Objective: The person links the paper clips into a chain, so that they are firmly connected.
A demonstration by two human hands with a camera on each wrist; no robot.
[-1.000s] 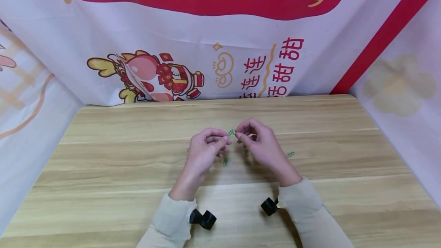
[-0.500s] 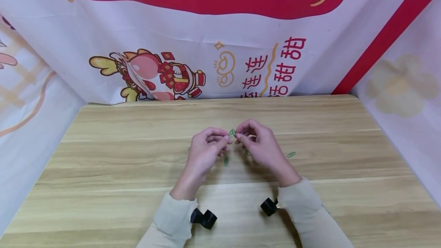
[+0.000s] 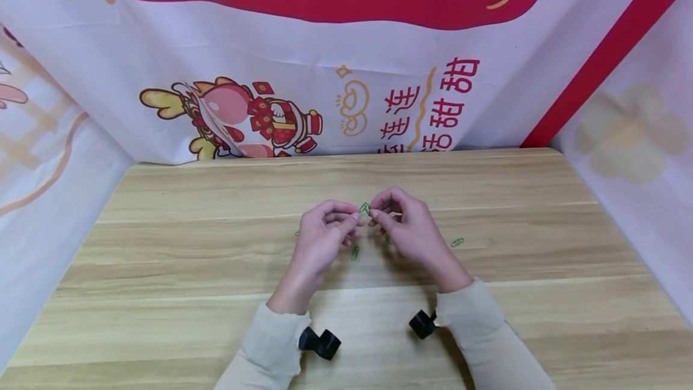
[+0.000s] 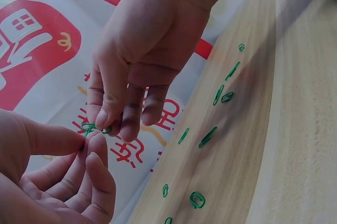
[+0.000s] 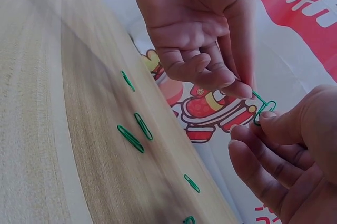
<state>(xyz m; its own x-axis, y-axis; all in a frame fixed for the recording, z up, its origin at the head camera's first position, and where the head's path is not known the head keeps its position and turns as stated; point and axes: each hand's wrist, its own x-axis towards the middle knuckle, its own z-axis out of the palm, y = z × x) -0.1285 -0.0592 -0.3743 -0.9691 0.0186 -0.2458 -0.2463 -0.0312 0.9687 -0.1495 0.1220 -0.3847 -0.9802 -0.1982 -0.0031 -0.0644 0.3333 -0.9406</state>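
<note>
Above the table, my left hand (image 3: 322, 236) pinches a green paper clip (image 5: 259, 97) between thumb and fingertips. My right hand (image 3: 412, 226) faces it and pinches a second green paper clip (image 5: 268, 108). In the right wrist view the two clips meet and cross between the fingertips; whether one is threaded through the other is too small to tell. Fingertips cover part of both. Below the hands, one loose paper clip (image 3: 355, 253) lies on the wood, and another (image 3: 388, 238) shows partly behind the right hand.
Several more green paper clips lie scattered on the wooden table (image 3: 189, 269), among them one paper clip (image 3: 457, 242) right of the right wrist and one (image 4: 197, 200) in the left wrist view. A printed cloth (image 3: 303, 47) hangs behind the table's far edge.
Both hands stay nearly in place, still pinching the clips at their fingertips. The held clips have shifted only very slightly, and the head view has moved a little.
</note>
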